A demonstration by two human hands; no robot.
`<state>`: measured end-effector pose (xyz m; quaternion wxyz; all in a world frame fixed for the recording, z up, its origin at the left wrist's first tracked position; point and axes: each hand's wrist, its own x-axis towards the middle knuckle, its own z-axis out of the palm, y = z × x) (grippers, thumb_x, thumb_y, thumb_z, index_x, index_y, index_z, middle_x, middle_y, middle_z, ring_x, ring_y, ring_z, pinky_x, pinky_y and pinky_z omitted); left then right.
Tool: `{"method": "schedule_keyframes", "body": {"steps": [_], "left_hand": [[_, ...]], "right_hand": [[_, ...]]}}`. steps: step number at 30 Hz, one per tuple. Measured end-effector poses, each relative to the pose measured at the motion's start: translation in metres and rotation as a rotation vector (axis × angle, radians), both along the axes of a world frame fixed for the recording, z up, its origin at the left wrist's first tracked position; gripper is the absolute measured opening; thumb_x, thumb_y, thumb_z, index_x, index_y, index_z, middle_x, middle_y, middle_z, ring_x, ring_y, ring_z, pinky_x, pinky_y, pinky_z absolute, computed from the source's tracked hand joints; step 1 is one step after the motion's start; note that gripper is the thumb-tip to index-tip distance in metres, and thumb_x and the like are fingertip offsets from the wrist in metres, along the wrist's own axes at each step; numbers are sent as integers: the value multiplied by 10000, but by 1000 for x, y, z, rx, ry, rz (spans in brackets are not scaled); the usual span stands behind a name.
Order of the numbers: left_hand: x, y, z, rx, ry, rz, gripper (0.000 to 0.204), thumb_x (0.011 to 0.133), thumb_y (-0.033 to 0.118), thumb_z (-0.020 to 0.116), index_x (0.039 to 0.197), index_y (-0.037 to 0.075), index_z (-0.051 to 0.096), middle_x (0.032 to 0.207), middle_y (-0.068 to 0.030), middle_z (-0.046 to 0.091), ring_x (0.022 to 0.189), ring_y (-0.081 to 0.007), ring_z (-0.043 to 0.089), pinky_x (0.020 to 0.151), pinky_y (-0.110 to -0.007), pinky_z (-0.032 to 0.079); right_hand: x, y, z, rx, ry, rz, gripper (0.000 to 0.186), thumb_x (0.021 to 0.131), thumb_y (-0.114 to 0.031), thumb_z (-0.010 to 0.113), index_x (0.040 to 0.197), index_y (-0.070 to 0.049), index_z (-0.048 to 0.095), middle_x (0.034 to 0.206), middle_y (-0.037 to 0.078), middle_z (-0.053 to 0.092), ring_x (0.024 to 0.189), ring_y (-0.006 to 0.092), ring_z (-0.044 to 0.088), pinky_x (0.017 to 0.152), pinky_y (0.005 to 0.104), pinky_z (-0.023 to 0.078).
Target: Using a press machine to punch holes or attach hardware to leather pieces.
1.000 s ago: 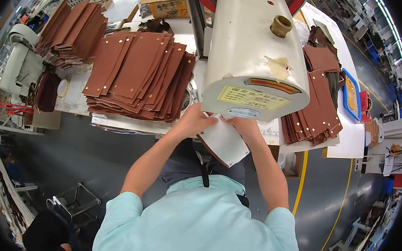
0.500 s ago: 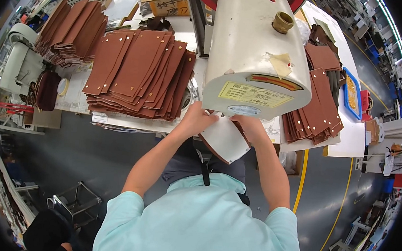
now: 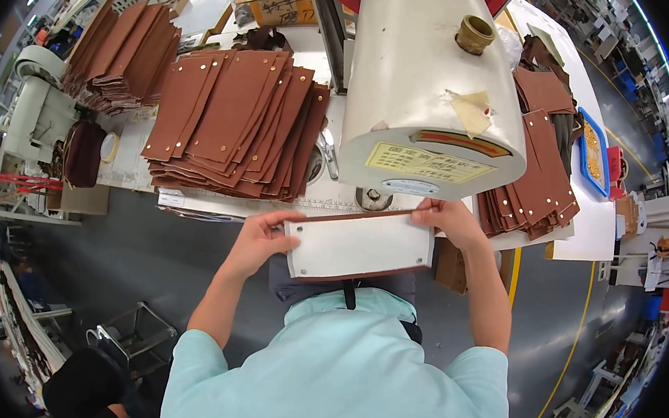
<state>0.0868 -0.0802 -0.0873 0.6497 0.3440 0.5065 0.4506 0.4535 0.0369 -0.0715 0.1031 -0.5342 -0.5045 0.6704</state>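
Observation:
Both my hands hold one flat rectangular leather panel (image 3: 359, 246), white side up with a brown edge and small rivets at its corners. My left hand (image 3: 257, 238) grips its left end and my right hand (image 3: 447, 220) pinches its upper right corner. The panel lies level at the table's front edge, just below the round end of a large cream machine head (image 3: 429, 99). A fanned stack of brown leather panels (image 3: 235, 123) lies to the left of the machine.
More brown panels are stacked at the far left (image 3: 123, 55) and to the right of the machine (image 3: 538, 170). A blue tray (image 3: 590, 154) sits at the right. Scissors (image 3: 326, 149) lie beside the machine. A white sewing machine (image 3: 35, 119) stands at the left.
The panel was tilted and tucked under the machine head before. Now I have drawn it out toward me and turned it level, with my hands spread to its two ends.

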Motion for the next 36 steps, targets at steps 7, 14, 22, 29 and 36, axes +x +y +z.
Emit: {"method": "schedule_keyframes", "body": {"steps": [7, 14, 22, 29, 36], "left_hand": [[-24, 2, 10, -156, 274, -386, 232, 801, 32, 768, 1006, -29, 675, 872, -38, 684, 767, -102, 634, 686, -261, 532], [47, 55, 9, 201, 489, -391, 326, 856, 137, 721, 1166, 46, 674, 834, -52, 656, 682, -114, 577, 656, -277, 495], [91, 85, -4, 241, 483, -294, 341, 864, 80, 674, 1204, 57, 685, 793, -54, 635, 649, -127, 593, 646, -287, 504], [96, 87, 0, 129, 480, -270, 335, 849, 84, 683, 1182, 49, 699, 783, -55, 640, 631, -121, 584, 629, -289, 493], [97, 91, -18, 142, 491, -208, 235, 831, 97, 703, 1035, -22, 699, 779, -51, 638, 620, -120, 574, 612, -301, 482]], "right_hand": [[-41, 8, 12, 192, 1, -113, 472, 772, -104, 830, 1193, -25, 630, 1022, 37, 645, 944, 162, 608, 773, 314, 513], [-72, 18, -14, 409, 8, -151, 449, 739, 6, 797, 1167, -2, 661, 1103, 98, 693, 1000, 193, 636, 852, 321, 526], [-79, 20, -10, 471, -15, -86, 451, 707, 11, 811, 1139, -24, 684, 1056, 91, 707, 950, 190, 657, 820, 313, 541], [-77, 25, -7, 516, -79, -33, 461, 699, 11, 803, 1143, -28, 683, 1056, 94, 709, 959, 190, 657, 829, 319, 541], [-69, 25, -13, 473, -9, -64, 424, 706, 39, 770, 1117, 9, 673, 1053, 120, 698, 945, 209, 646, 843, 324, 529]]}}
